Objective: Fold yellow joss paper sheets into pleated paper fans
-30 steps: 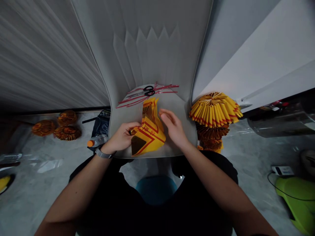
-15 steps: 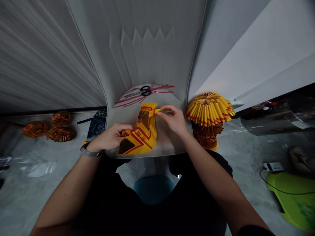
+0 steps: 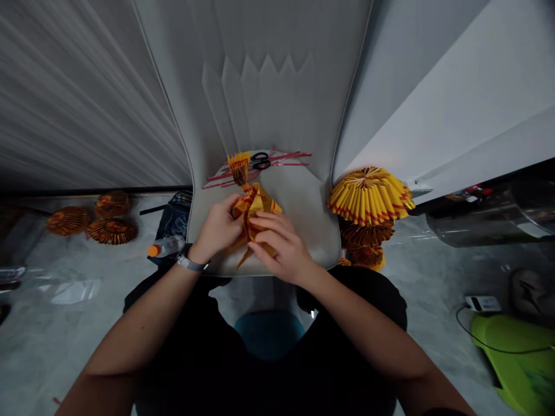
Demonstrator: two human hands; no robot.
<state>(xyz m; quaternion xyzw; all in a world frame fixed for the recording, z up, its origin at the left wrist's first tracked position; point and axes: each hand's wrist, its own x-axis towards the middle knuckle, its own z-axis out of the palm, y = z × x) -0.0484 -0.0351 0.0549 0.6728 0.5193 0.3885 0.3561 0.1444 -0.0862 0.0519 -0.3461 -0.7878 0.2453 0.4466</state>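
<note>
Between my hands, above the chair seat [image 3: 310, 193], is a bundle of pleated yellow paper [image 3: 260, 202] with red print and gold patches. It is pinched narrow near its far end, which fans out beside the scissors. My left hand [image 3: 221, 228] is closed on the paper from the left, thumb near the narrow part. My right hand [image 3: 281, 245] grips the paper's right side with bent fingers. Behind the bundle lie black-handled scissors [image 3: 261, 160], their blades partly hidden by the fanned end, on several thin red strips [image 3: 290, 156].
Yellow pleated paper rosettes [image 3: 370, 196] are stacked right of the chair. Several gold-orange rosettes [image 3: 113, 231] lie on the floor at left. A bottle with an orange cap [image 3: 167, 247] lies by a dark bag [image 3: 176, 216]. A green plastic object [image 3: 514, 352] is at lower right.
My right hand has come down and left onto the paper. The paper has turned, and its far end now points up toward the scissors. The bottle has come into view.
</note>
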